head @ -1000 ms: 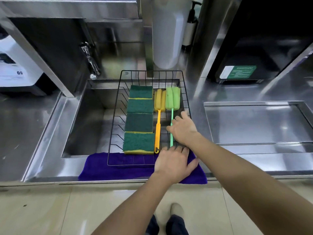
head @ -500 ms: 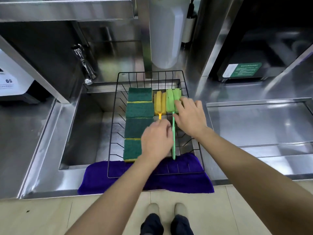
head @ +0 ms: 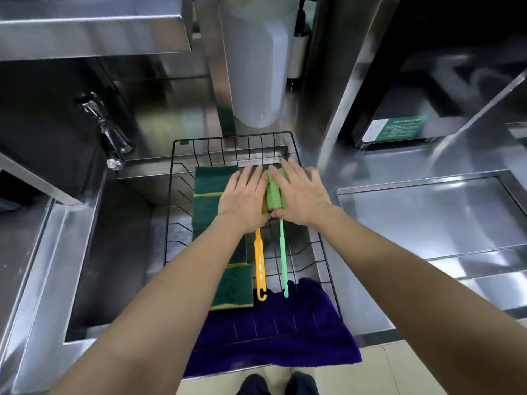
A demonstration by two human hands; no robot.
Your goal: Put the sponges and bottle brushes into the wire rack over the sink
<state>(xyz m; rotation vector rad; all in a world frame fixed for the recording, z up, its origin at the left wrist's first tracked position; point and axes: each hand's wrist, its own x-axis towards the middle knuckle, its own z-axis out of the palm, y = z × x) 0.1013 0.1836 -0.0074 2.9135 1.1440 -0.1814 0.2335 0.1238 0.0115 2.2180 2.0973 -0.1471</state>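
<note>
A black wire rack (head: 325, 252) spans the sink, its front end on a purple cloth. Several green scouring sponges (head: 232, 286) lie in a row along its left side, partly under my left forearm. An orange bottle brush (head: 259, 263) and a green bottle brush (head: 283, 260) lie side by side to their right, handles toward me. My left hand (head: 242, 198) lies flat over the orange brush's foam head, hiding it. My right hand (head: 299, 195) lies flat beside the green foam head (head: 274, 192), which shows between both hands. Fingers are spread; neither hand grips anything.
The steel sink basin (head: 114, 252) lies under and left of the rack, with a faucet (head: 109, 138) at the back left. A purple cloth (head: 271, 343) hangs over the counter's front edge. A recessed steel lid (head: 427, 212) sits to the right. A white container (head: 256, 67) stands behind the rack.
Both hands moved away from me along the brushes, from the handles near the rack's front to the foam heads at its far end, and now lie flat on either side of the green head.
</note>
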